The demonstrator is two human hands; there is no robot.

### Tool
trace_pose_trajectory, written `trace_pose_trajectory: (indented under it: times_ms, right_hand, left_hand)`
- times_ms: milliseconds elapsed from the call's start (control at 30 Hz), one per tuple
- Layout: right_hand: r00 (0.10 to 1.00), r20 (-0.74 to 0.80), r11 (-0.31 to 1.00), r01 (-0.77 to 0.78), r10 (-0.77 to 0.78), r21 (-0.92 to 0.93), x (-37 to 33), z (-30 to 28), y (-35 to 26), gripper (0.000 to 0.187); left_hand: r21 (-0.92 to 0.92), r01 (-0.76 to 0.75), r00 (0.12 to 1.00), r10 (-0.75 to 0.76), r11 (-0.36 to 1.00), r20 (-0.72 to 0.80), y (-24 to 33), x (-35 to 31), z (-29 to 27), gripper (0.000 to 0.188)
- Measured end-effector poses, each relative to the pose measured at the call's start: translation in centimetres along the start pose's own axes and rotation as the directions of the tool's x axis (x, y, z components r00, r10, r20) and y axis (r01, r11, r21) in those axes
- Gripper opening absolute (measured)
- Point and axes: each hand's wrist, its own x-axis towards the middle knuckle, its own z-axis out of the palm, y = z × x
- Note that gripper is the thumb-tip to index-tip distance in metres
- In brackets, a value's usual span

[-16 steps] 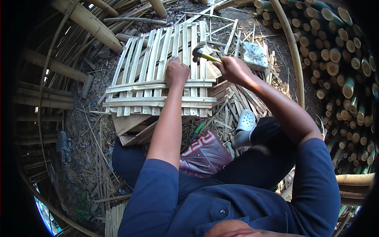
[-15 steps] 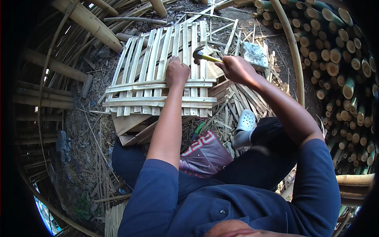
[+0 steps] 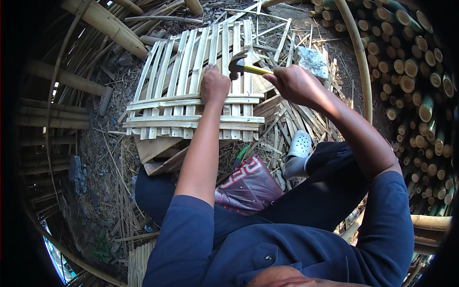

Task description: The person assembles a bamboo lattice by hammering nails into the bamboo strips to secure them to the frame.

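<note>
My right hand (image 3: 294, 85) is closed round the yellow handle of a claw hammer (image 3: 256, 70). The dark hammer head is held up over the right part of a slatted bamboo panel (image 3: 201, 52), close to my left hand. On the panel's slats, just beyond the paired crosspieces (image 3: 158, 103), rests my left hand (image 3: 214, 86). Its fingers are drawn together, and what they pinch, if anything, is hidden by the hand. Pale upright strips and two pairs of crosspieces make up the panel, which lies on wooden boards (image 3: 155, 149).
Cut bamboo poles (image 3: 406, 83) are stacked at the right behind an upright pole (image 3: 359, 52). A pale stone block (image 3: 311, 63) sits beyond my right hand. Bamboo offcuts (image 3: 287, 117) litter the ground near my white clog (image 3: 300, 144). A maroon printed cloth (image 3: 251, 189) lies between my legs.
The hammer head has come up and slightly left, looking larger, and my right hand has shifted a little right. My left hand stays at nearly the same place on the panel.
</note>
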Motion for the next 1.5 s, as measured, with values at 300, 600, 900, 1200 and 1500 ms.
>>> trace_pose_trajectory:
  times_ms: [300, 600, 900, 1200, 1500]
  right_hand:
    - [0.99, 0.116, 0.99, 0.087, -0.074, -0.113, 1.2, 0.1, 0.2, 0.057]
    - [0.978, 0.21, 0.997, 0.031, -0.015, -0.073, 2.4, -0.2, -0.7, 0.059]
    - [0.978, 0.205, 0.995, -0.015, 0.035, -0.099, 5.7, -0.6, -0.7, 0.061]
    - [0.87, 0.438, 0.974, -0.208, 0.226, -0.091, 7.3, -0.9, 1.1, 0.069]
    - [0.838, 0.53, 0.979, -0.023, 0.13, -0.204, 7.2, -1.9, 0.2, 0.061]
  left_hand:
    - [-0.023, 0.029, 0.999, -0.029, 0.999, 0.015, 0.2, 0.1, -0.3, 0.047]
    - [-0.048, 0.042, 0.999, -0.042, 0.998, 0.001, 0.5, 0.1, -0.5, 0.045]
    - [-0.098, 0.069, 0.997, -0.073, 0.993, -0.038, 0.3, -0.1, -0.6, 0.045]
    - [-0.115, 0.089, 0.995, -0.093, 0.989, -0.034, 0.8, -0.3, -1.0, 0.047]
    - [-0.117, 0.081, 0.995, -0.087, 0.99, -0.039, 0.7, -0.4, -1.1, 0.048]
